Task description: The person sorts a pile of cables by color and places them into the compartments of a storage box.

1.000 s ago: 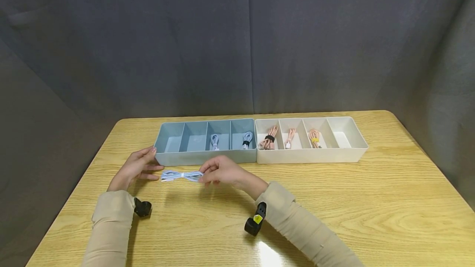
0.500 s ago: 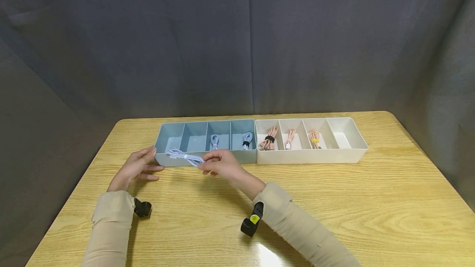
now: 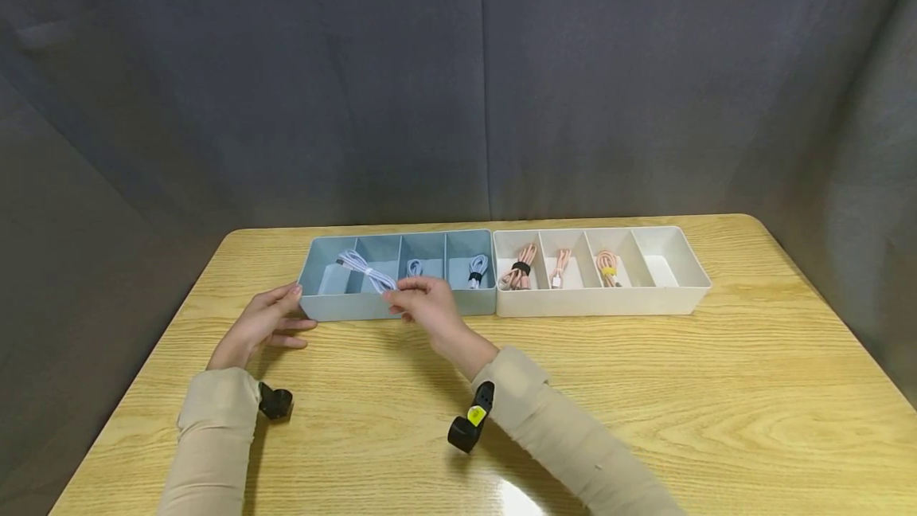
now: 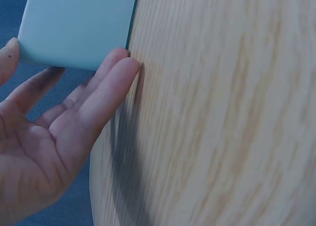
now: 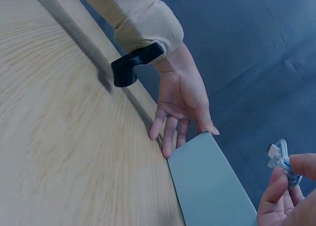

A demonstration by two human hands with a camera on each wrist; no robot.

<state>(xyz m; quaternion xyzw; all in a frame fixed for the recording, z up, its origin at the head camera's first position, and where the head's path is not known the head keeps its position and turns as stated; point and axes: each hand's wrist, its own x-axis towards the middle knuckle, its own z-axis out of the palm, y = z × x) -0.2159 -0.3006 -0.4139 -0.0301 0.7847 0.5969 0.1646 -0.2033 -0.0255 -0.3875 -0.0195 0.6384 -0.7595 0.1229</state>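
My right hand (image 3: 431,310) pinches one end of a bundled light-blue and white cable (image 3: 365,267) between thumb and fingers. The bundle slants over the two left compartments of the blue divided box (image 3: 358,308), above its front rim. In the right wrist view, a white plug (image 5: 274,152) shows on the cable. At the box's left end, my left hand (image 3: 256,326) touches the corner, thumb up by the rim and fingers extended. The left wrist view has those fingers (image 4: 106,95) straight against the box's lower edge.
Blue cables (image 3: 478,269) lie in the box's two right compartments. Against its right end stands a white divided box (image 3: 595,302) with pink cable bundles (image 3: 522,267) in three compartments. The wooden table (image 3: 680,404) extends in front; a dark curtain (image 3: 458,86) hangs behind.
My right hand has lifted the cable bundle from in front of the blue box up over its front rim, tilting the bundle's far end upward. The left hand has stayed put.
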